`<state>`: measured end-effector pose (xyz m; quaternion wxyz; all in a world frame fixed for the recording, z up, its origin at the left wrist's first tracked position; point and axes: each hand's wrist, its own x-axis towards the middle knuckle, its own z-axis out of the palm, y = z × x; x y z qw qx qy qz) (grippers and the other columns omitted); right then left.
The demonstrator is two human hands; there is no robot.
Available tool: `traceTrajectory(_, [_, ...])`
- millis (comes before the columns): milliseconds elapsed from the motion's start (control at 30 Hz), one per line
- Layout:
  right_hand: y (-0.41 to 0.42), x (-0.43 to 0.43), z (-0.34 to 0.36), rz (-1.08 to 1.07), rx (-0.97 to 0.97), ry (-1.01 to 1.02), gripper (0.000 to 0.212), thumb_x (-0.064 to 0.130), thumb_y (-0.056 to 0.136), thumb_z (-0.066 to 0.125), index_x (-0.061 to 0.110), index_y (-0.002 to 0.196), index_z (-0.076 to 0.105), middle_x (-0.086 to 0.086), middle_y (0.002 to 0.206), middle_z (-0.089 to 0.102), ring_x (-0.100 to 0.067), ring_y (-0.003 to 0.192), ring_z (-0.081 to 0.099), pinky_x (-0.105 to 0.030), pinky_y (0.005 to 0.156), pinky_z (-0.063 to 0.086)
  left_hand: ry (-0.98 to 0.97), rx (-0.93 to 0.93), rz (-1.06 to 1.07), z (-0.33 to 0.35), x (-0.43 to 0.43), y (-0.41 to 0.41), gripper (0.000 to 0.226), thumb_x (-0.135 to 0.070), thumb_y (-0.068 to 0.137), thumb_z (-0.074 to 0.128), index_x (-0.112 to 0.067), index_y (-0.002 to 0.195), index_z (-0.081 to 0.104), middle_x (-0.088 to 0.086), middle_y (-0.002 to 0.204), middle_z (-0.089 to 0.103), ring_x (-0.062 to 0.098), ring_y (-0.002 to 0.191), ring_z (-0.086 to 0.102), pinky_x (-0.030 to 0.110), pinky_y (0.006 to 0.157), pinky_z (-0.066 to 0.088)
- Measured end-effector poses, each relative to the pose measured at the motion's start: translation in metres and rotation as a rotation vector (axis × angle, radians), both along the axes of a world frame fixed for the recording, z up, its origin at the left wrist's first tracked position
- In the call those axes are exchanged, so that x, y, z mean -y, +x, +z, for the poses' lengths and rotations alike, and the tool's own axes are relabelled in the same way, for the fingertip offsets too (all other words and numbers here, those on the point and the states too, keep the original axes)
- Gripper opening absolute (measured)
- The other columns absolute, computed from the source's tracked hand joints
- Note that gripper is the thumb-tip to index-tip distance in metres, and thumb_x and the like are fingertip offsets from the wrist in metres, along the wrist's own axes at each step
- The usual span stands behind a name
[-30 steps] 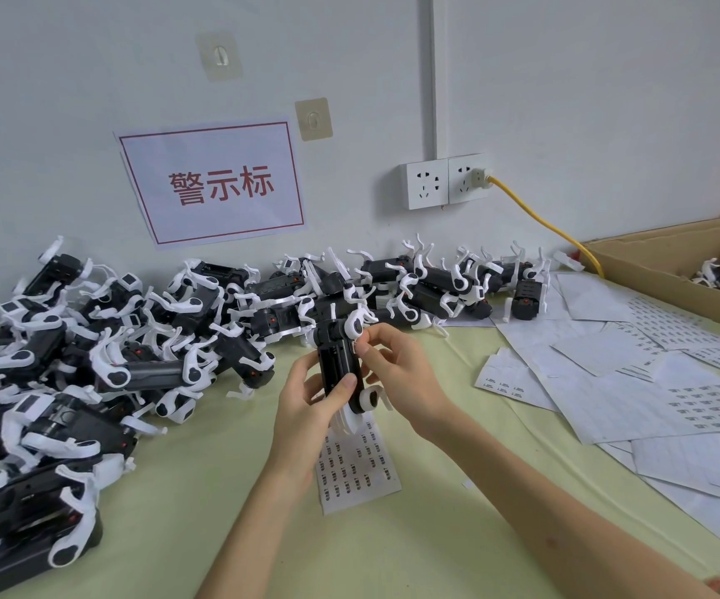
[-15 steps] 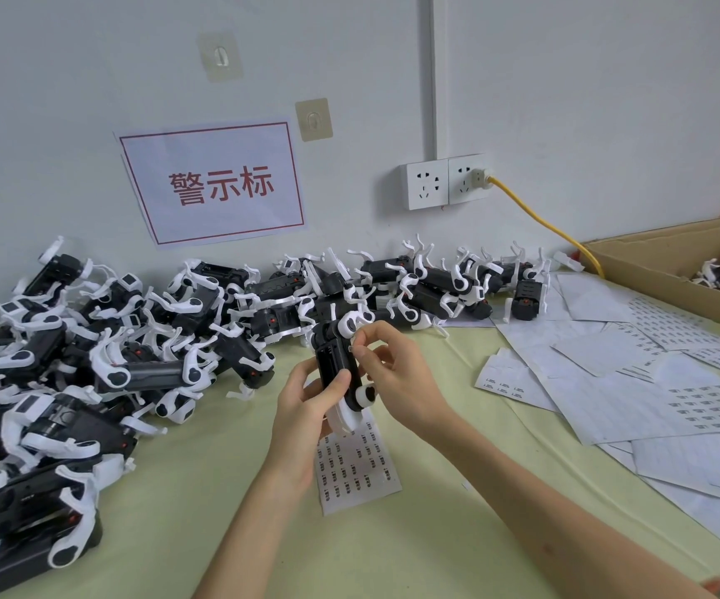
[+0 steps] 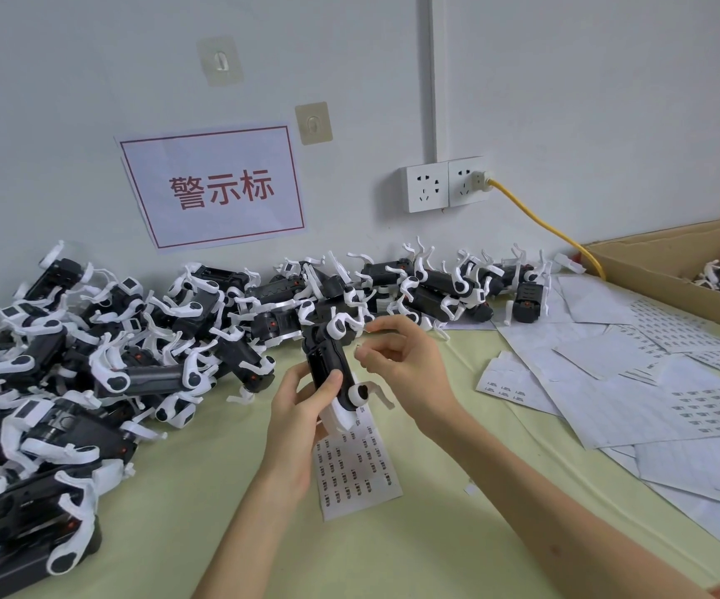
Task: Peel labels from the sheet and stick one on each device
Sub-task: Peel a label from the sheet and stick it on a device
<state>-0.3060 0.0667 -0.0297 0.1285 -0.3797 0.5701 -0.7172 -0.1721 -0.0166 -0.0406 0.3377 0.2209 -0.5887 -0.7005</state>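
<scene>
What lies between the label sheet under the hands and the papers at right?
Bare green table separates the label sheet from the papers, save one small white scrap; head view.

A pale grey wall (image 3: 565, 101) is seen behind a table (image 3: 176, 533) covered in light green. A red-bordered sign (image 3: 213, 188), two adhesive hooks (image 3: 314, 123) and a double socket (image 3: 442, 188) are fixed to the wall. A yellow cable (image 3: 544, 222) is plugged into the socket. Lighting is even.
</scene>
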Motion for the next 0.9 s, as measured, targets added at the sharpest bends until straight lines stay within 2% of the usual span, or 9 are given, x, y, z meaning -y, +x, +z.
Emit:
traceTrajectory(67, [-0.0011,-0.0002,0.0003,0.001,0.019,0.004,0.02,0.01,0.088,0.077,0.019,0.105,0.069,0.001,0.081,0.077,-0.012,0.074,0.068,-0.031,0.077,0.057,-0.007,-0.003,0.004,0.0002,-0.0006,0.0,0.029,-0.022,0.096,0.069,-0.018,0.124,0.065,0.006,0.1,0.079,0.018,0.081,0.073,0.027,0.063,0.052])
traceTrajectory(167, [-0.0025,0.0002,0.0003,-0.004,0.002,0.007,0.007,0.008,0.089,0.076,0.015,0.09,0.076,0.006,0.079,0.075,-0.008,0.075,0.068,-0.025,0.078,0.056,-0.016,-0.008,0.011,0.0008,-0.0006,0.0002,0.029,-0.021,0.096,0.069,-0.018,0.124,0.065,0.005,0.1,0.079,0.017,0.082,0.074,0.026,0.062,0.053])
traceTrajectory(300, [-0.0033,0.0007,-0.0002,-0.019,0.009,0.047,0.005,0.015,0.089,0.077,0.019,0.087,0.076,0.011,0.082,0.074,-0.008,0.084,0.069,-0.028,0.084,0.057,-0.02,-0.002,0.012,0.0007,-0.0012,-0.0005,0.028,-0.02,0.096,0.069,-0.017,0.123,0.064,0.006,0.097,0.079,0.017,0.079,0.074,0.022,0.057,0.053])
traceTrajectory(400, [-0.0043,-0.0003,0.0007,0.016,0.022,0.032,0.005,0.008,0.089,0.075,0.013,0.088,0.076,0.005,0.075,0.073,-0.01,0.075,0.069,-0.023,0.076,0.055,-0.027,0.002,0.017,0.0,-0.0012,-0.0009,0.027,-0.019,0.096,0.069,-0.018,0.122,0.065,0.006,0.095,0.079,0.018,0.079,0.074,0.021,0.056,0.052])
traceTrajectory(467, [-0.004,-0.0015,0.0019,0.04,0.029,0.017,0.01,0.005,0.089,0.075,0.013,0.095,0.075,0.003,0.074,0.074,-0.01,0.07,0.069,-0.02,0.072,0.054,-0.036,0.011,0.014,-0.0002,-0.0014,-0.0008,0.027,-0.02,0.096,0.069,-0.019,0.122,0.065,0.007,0.097,0.079,0.018,0.08,0.074,0.022,0.058,0.052])
traceTrajectory(600, [-0.0021,-0.0017,0.0024,0.071,0.066,-0.012,0.039,0.004,0.087,0.077,0.016,0.12,0.061,-0.004,0.079,0.076,-0.013,0.07,0.07,-0.022,0.073,0.056,-0.052,0.018,0.011,-0.0006,-0.0012,-0.0003,0.027,-0.02,0.096,0.069,-0.021,0.123,0.064,0.006,0.101,0.079,0.016,0.083,0.074,0.024,0.062,0.051])
traceTrajectory(767, [-0.0021,-0.0018,0.0035,0.083,0.069,-0.041,0.041,0.001,0.089,0.074,0.015,0.124,0.056,-0.006,0.082,0.076,-0.015,0.07,0.07,-0.023,0.071,0.056,-0.079,0.03,0.023,-0.0013,-0.0007,-0.001,0.027,-0.021,0.096,0.069,-0.024,0.122,0.064,0.005,0.102,0.079,0.018,0.086,0.075,0.029,0.067,0.051])
traceTrajectory(900, [-0.0027,-0.002,0.0032,0.084,0.046,-0.039,0.039,0.002,0.091,0.071,0.014,0.125,0.056,-0.006,0.084,0.076,-0.014,0.074,0.07,-0.023,0.077,0.055,-0.125,0.037,0.034,-0.0025,-0.0014,-0.0018,0.028,-0.02,0.096,0.07,-0.025,0.123,0.064,0.004,0.104,0.079,0.023,0.091,0.076,0.035,0.075,0.05])
